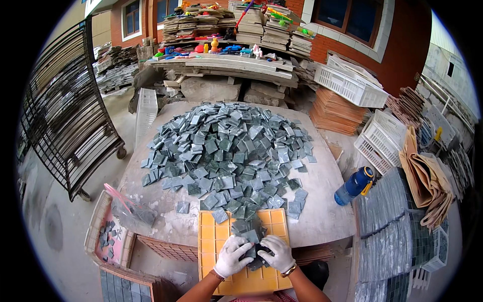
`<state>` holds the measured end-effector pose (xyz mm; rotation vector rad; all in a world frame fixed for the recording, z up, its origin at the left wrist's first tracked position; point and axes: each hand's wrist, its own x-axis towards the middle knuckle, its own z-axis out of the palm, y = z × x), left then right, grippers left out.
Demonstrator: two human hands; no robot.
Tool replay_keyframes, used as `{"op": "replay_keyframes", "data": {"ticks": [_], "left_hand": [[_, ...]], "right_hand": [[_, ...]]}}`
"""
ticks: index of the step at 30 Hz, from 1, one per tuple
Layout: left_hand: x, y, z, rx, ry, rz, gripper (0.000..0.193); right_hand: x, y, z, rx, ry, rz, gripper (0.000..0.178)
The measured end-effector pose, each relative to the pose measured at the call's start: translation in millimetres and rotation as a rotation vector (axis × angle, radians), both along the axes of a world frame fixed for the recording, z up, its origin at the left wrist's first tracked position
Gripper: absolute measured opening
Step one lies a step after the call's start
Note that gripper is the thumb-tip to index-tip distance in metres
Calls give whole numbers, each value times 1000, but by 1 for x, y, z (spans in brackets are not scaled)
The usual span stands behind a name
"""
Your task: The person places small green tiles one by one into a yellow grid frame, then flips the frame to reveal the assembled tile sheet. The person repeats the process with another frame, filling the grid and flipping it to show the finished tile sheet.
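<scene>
Both hands wear white gloves with bare fingertips showing. My left hand [232, 255] and my right hand [275, 253] close in from either side on a small cluster of dark grey-green stone tiles [248, 233]. These lie over a yellow gridded tray [211, 236] at the table's near edge. Fingers of both hands are curled against the tiles; the exact pieces gripped are partly hidden between them. Just beyond the tray, a large heap of square stone tiles [231, 146] spreads across the table.
The grey table [322, 216] bears a blue water bottle [353, 185] at right and a clear plastic bag [133, 211] at left. Stacked tile sheets [385, 241] stand to the right, white crates [380, 136] beyond. A black wire rack [70, 110] stands far left.
</scene>
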<state>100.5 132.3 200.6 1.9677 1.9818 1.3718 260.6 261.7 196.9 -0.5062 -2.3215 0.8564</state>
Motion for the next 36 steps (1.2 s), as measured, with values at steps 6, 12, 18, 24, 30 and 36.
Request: {"op": "replay_keyframes", "data": {"ticks": [6, 12, 18, 24, 30, 36], "left_hand": [[4, -48, -28, -53, -48, 369, 52], [-3, -87, -37, -174, 22, 391, 63], [4, -112, -51, -179, -77, 475, 63], [-17, -137, -51, -247, -133, 556, 53], [-12, -113, -30, -329, 79, 396, 62], [-21, -99, -32, -393, 164, 322, 63]], "right_hand": [[46, -19, -32, 222, -191, -264, 41], [69, -27, -20, -93, -15, -242, 41], [77, -35, -21, -253, -179, -270, 36], [56, -14, -5, 134, -588, 100, 63], [55, 2, -5, 319, -608, 220, 61], [72, -20, 1, 25, -561, 58, 49]]}}
